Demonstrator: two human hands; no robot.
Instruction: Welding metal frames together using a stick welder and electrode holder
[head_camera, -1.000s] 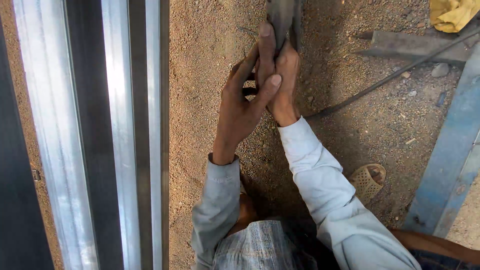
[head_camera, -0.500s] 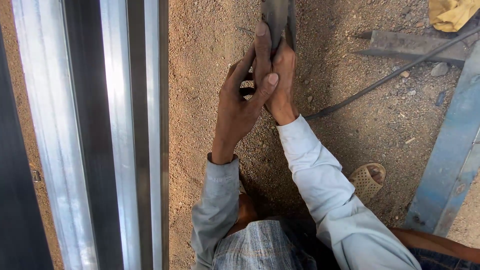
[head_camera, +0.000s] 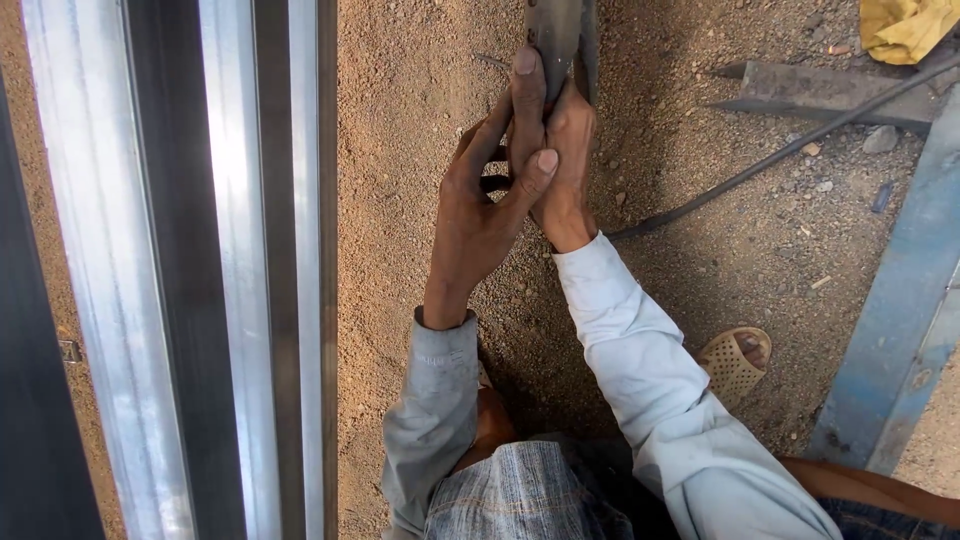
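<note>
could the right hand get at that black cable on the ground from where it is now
Probably yes: the black cable lies on open dirt just right of the right hand, nothing between them, but that hand would first have to release the metal piece.

Count: two hands, left hand (head_camera: 480, 215) and right hand (head_camera: 565, 165), both on one dark metal piece (head_camera: 558, 35) at the top edge. One black cable (head_camera: 760, 165) on the ground. One yellow cloth (head_camera: 905, 28), top right corner. One tan sandal (head_camera: 735, 362). One blue steel beam (head_camera: 900, 340), right edge. One dark flat bar (head_camera: 800, 88). Silver metal channels (head_camera: 230, 270) on the left: probably two, glare blurs the edges.
</note>
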